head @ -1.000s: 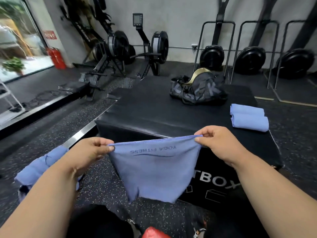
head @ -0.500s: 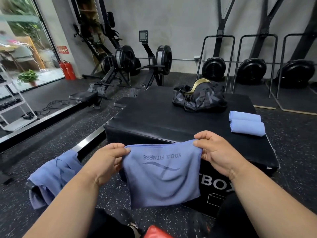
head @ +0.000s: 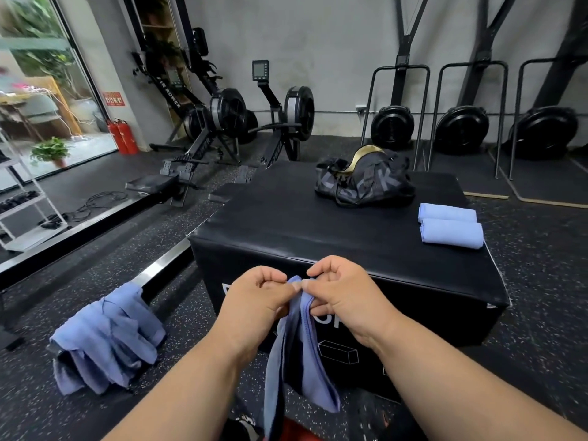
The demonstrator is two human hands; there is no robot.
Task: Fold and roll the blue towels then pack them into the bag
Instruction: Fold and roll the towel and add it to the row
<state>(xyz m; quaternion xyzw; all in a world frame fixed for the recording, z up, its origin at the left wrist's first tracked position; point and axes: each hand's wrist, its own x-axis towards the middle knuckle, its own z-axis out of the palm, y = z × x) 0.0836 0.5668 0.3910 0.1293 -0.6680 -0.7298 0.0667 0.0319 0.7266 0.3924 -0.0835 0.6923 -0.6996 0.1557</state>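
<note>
A blue towel (head: 299, 354) hangs folded in half in front of the black box (head: 286, 224). My left hand (head: 254, 300) and my right hand (head: 346, 294) pinch its top corners together, fingertips touching, just before the box's near edge. Two rolled blue towels (head: 450, 226) lie side by side at the box's right edge. A black gym bag (head: 366, 181) with a gold-lined opening sits at the back of the box top. A heap of unfolded blue towels (head: 105, 335) hangs over a low bar at the left.
Rowing machines (head: 222, 122) stand behind the box to the left, fan bikes (head: 461, 125) along the back wall. A metal floor rail (head: 159, 272) runs left of the box. A white rack (head: 19, 198) and red extinguishers (head: 122, 136) are at the far left.
My hands have come together, bringing the two top corners of the spread towel to meet, so it now hangs doubled. The camera view has tilted up slightly.
</note>
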